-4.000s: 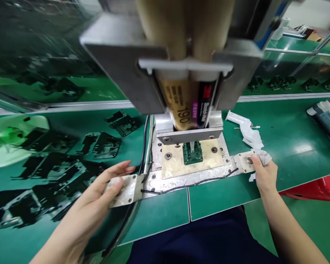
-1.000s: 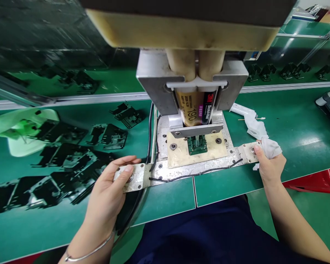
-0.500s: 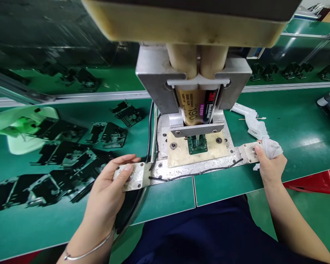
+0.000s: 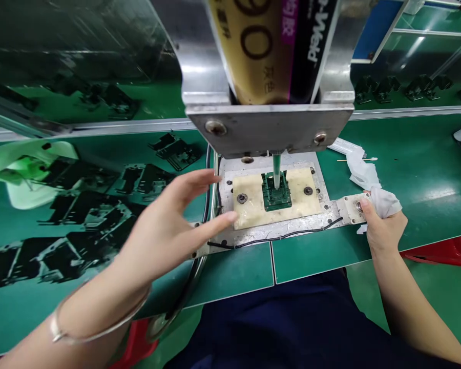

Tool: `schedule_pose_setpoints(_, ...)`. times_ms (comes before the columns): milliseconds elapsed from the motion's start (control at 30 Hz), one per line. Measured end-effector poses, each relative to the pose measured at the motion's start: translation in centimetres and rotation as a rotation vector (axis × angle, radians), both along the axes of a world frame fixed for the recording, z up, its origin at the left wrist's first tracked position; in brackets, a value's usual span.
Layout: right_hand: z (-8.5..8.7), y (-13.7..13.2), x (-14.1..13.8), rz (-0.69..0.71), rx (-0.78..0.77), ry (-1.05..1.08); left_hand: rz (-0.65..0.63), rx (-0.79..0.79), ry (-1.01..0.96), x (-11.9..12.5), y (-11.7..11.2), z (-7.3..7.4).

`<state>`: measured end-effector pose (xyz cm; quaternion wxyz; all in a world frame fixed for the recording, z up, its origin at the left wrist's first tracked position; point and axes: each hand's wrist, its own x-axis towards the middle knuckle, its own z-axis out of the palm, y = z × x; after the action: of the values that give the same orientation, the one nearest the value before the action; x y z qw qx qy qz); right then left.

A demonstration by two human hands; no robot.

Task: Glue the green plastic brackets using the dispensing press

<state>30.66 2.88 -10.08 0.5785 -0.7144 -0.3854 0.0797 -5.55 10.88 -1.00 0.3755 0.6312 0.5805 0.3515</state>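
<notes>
A small green part (image 4: 276, 193) sits in a cream fixture block (image 4: 249, 207) on a metal base plate (image 4: 271, 234). A glue nozzle (image 4: 276, 171) hangs from the dispenser head (image 4: 267, 123) just over the part, under a two-tube glue cartridge (image 4: 272, 46). My left hand (image 4: 169, 230) hovers open, fingers spread, with fingertips close to the block's left edge. My right hand (image 4: 382, 225) is closed on a white cloth (image 4: 386, 202), its thumb pressing the round button (image 4: 358, 206) on the plate's right tab.
Several black parts (image 4: 88, 220) lie on the green table left of the fixture. A pale green bag (image 4: 26, 169) lies at far left. White wipes and a cotton swab (image 4: 355, 161) lie behind my right hand. More black parts (image 4: 407, 87) line the far belt. Black cables (image 4: 209, 189) run along the plate's left.
My left hand has left the left tab's button and risen, open, toward the fixture block. The dispenser head has lifted, so the nozzle shows above the green part. My right thumb stays on its button.
</notes>
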Motion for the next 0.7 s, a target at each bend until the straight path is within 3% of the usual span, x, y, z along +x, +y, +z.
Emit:
schedule_pose_setpoints(100, 0.0, 0.0, 0.0, 0.007, 0.002, 0.009, -0.267, -0.081, 0.005, 3.2, 2.3, -0.4)
schedule_pose_setpoints(233, 0.1, -0.1, -0.1, 0.016, 0.003, 0.014, -0.433, -0.156, 0.007, 5.7, 3.7, -1.0)
schedule_pose_setpoints(333, 0.3, -0.1, -0.1, 0.022, -0.002, 0.017, -0.471, -0.187, -0.096, 5.8, 3.6, -0.4)
schedule_pose_setpoints(400, 0.3, 0.0, -0.2, 0.032, -0.001, 0.024, -0.463, -0.29, -0.13, 5.4, 3.4, 0.4)
schedule_pose_setpoints(533, -0.1, 0.3, 0.0, 0.037, -0.007, 0.018, -0.472, -0.599, -0.165, 4.0, 2.0, 1.4)
schedule_pose_setpoints(633, -0.1, -0.6, 0.3, -0.06, -0.005, -0.076, -0.463, -0.885, -0.345, 3.5, 0.2, 1.6)
schedule_pose_setpoints(700, 0.8, -1.8, 0.0, -0.104, 0.032, -0.189, -0.492, -1.056, -0.482, 3.5, -1.1, 1.8)
